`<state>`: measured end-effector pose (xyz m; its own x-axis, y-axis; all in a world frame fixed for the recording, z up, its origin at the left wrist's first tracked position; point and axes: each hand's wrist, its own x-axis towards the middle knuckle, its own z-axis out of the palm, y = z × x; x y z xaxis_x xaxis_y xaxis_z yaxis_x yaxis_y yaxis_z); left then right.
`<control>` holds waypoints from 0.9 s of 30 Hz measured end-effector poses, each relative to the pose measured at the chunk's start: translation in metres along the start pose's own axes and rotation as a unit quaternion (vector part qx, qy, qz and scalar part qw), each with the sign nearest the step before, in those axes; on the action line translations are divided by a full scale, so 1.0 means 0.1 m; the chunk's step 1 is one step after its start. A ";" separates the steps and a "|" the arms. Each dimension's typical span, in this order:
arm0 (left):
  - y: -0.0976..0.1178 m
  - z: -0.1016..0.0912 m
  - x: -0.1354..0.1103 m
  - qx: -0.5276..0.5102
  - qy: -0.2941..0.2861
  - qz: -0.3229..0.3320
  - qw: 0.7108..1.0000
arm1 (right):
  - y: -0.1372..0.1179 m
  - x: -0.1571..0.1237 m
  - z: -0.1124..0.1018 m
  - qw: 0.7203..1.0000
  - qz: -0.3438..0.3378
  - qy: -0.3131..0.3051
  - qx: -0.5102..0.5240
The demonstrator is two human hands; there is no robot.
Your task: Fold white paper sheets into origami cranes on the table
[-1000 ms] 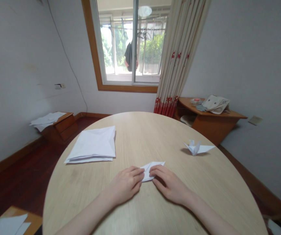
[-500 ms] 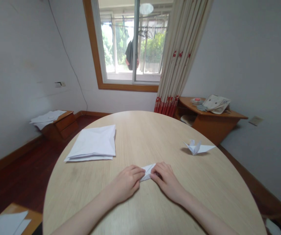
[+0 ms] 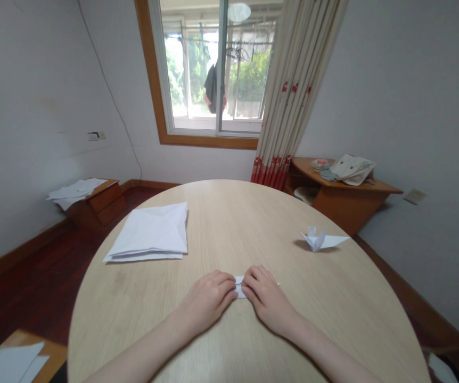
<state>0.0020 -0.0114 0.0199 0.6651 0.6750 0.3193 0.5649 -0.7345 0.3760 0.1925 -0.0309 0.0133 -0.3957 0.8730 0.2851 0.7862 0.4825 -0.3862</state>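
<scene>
Between my hands a small folded sheet of white paper lies on the round table, mostly covered by fingers. My left hand is closed on its left end, fingers curled and thumb at the near edge. My right hand is closed on the right part, with a thin white tip poking out past its fingers. Further right on the table stands a folded paper crane, its long point towards the right. A stack of white paper lies at the left.
A low wooden cabinet with papers stands back left. At the back right is a wooden desk holding a cloth bag. More white sheets lie on a surface at lower left. A long curtain hangs by the window.
The folded paper has turned from slanted to nearly level. My right hand has shifted slightly left and covers more of it, with a tip now showing at its right. The camera view has moved slightly.
</scene>
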 end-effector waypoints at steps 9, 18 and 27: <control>0.01 0.05 0.02 -0.044 0.009 -0.036 0.998 | -0.01 0.03 0.01 0.997 0.058 0.004 0.046; -0.07 0.05 0.01 -0.102 0.000 -0.030 0.994 | 0.06 0.04 -0.03 0.997 0.075 -0.008 0.009; -0.20 0.05 -0.02 -0.102 -0.016 0.025 0.994 | 0.14 0.06 -0.12 0.994 0.099 -0.045 0.030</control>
<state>-0.0085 0.0019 0.0072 0.7073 0.6328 0.3151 0.4225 -0.7358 0.5292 0.2068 -0.0193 0.0200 -0.2786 0.9529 0.1196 0.8242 0.3011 -0.4797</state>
